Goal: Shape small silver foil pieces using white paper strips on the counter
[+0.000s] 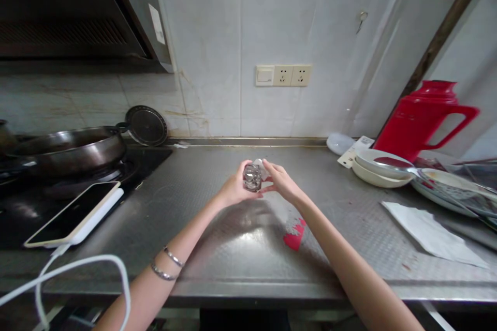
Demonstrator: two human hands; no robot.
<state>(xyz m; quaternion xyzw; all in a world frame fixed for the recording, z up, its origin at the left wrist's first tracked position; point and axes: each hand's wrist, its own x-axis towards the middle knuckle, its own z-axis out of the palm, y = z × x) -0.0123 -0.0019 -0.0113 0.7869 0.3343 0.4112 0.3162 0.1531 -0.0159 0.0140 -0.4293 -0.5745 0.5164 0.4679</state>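
Over the middle of the counter, my left hand (234, 187) is closed around a small clear glass jar (252, 179). The round end of the glass faces me, and dark or shiny patches show through it. My right hand (282, 181) is on the jar's right side, fingers bent, pinching a small white piece (261, 167) against its upper edge. Whether that piece is tissue, cloth or a lid is too small to tell. Both hands are raised a little above the steel surface.
A steel countertop (202, 176) spans the front. At left are a pan (73, 150) on the hob and a phone (73, 214) with a white cable. At right stand a red thermos (423, 121), stacked bowls (382, 176) and a white napkin (430, 232). A red patch (294, 240) marks the counter.
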